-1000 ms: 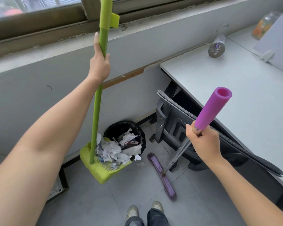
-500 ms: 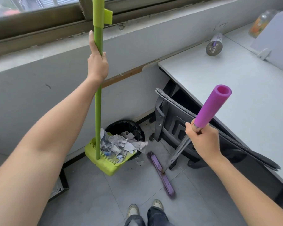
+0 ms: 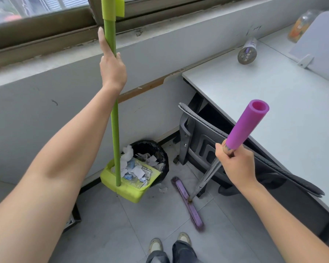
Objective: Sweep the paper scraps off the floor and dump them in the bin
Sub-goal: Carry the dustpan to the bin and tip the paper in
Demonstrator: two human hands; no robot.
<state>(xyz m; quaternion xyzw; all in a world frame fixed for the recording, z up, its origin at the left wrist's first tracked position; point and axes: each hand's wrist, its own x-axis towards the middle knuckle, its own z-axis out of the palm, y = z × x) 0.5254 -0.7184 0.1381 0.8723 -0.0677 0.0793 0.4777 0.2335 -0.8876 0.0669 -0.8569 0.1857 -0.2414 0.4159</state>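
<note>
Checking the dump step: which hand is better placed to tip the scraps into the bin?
Left hand: it grips the green dustpan handle, its scrap-filled pan beside the black-lined bin. Right hand holds the purple-gripped broom.

A lime-green dustpan (image 3: 128,184) with a long upright green handle (image 3: 114,114) was held tipped against the rim of the bin (image 3: 156,149), a round container lined with a black bag, set on the floor by the wall. White paper scraps (image 3: 135,168) were heaped in the pan. One small scrap (image 3: 163,189) was left on the grey floor tiles just beside the bin. A purple broom head (image 3: 188,204) was rested on the tiles, its metal shaft topped by a purple foam grip (image 3: 247,124).
</note>
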